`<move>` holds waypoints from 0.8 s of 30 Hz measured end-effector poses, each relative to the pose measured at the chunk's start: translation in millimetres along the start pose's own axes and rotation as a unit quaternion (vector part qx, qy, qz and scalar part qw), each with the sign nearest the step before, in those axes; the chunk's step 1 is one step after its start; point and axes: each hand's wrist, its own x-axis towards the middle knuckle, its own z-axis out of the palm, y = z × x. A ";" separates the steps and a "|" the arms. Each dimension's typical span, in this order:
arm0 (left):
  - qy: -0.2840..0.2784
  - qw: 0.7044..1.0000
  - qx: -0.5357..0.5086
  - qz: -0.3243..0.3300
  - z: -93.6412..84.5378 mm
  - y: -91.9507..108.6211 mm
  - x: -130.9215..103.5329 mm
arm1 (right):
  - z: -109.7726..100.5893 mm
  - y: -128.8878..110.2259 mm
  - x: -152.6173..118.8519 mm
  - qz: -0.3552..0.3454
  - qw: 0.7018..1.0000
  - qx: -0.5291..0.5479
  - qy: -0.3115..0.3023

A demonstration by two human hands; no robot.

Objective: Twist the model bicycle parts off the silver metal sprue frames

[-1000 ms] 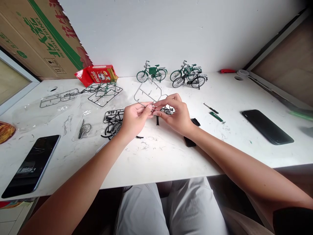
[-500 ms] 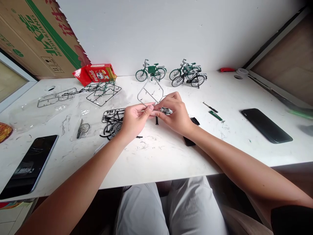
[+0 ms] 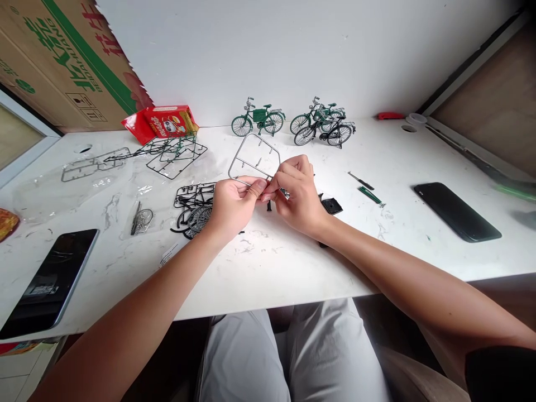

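Observation:
A grey plastic sprue frame [image 3: 251, 164] with short pegs stands tilted up above the table, gripped at its lower edge. My left hand [image 3: 234, 205] pinches it between thumb and fingers. Close beside, my right hand [image 3: 300, 195] has its fingers pinched at the frame's lower right corner; the exact spot is covered by the fingertips. Beneath the hands, a small black part [image 3: 269, 206] and some silver pieces are partly hidden. Black bicycle parts with wheels [image 3: 196, 219] and a black sprue [image 3: 188, 194] lie left of my left hand.
Assembled model bicycles stand at the back, one green [image 3: 258, 118] and a black one [image 3: 324, 134] before another green. Phones lie left [image 3: 50, 279] and right [image 3: 456, 212]. A small screwdriver [image 3: 360, 180], green part [image 3: 371, 195], black tray [image 3: 332, 206], red packet [image 3: 170, 121] and bagged parts [image 3: 143, 219] surround the hands.
The sprue frame has turned and tipped slightly to the left in my hands. My right hand's fingers have curled closer in at its lower right corner.

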 end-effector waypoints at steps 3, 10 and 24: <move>0.003 1.000 -0.014 -0.008 0.9 0.4 -0.6 | 0.0 -2.8 -0.2 -0.006 1.000 -0.021 -0.004; 0.006 0.998 -0.054 -0.042 -1.7 -5.9 1.3 | 2.4 -1.9 -0.7 -0.027 0.999 -0.041 0.004; 0.013 0.988 -0.122 -0.095 -8.4 -0.7 3.7 | -11.9 5.2 6.6 0.003 0.999 0.043 0.004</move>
